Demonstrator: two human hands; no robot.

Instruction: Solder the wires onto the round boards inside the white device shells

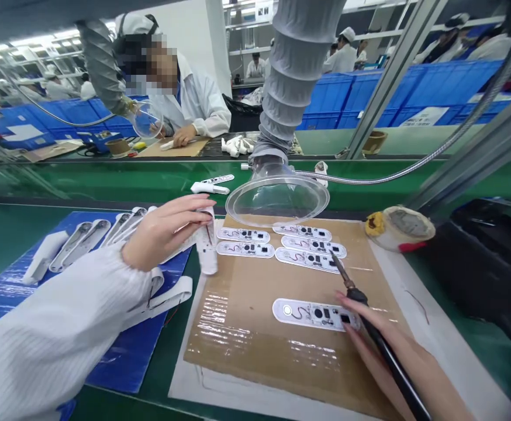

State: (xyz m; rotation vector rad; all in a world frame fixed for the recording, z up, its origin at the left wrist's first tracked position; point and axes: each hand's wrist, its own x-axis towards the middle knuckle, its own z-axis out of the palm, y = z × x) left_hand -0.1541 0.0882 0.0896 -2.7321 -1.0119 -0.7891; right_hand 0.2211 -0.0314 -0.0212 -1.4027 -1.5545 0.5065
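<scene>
My left hand (pixel 168 228) pinches a long white plastic casing (pixel 208 248) by its top end, with a thin dark wire along it. It stands nearly upright over the left edge of the cardboard. A soldering iron (pixel 369 316) lies across my right hand (pixel 396 356), its tip pointing up and away toward the boards. The fingertips of that hand also touch the right end of a narrow white circuit board (pixel 299 311) lying flat on the cardboard. Farther back, several similar boards (pixel 310 259) rest in two groups.
Several white casings (pixel 80 245) lie on a blue sheet (pixel 124 362) at left. Above the cardboard (pixel 255 327) hangs a clear fume hood (pixel 277 202) on a ribbed hose. A tape roll (pixel 400 227) stands at right beside a black device (pixel 492 275). Across the bench, a co-worker (pixel 194 99) sits.
</scene>
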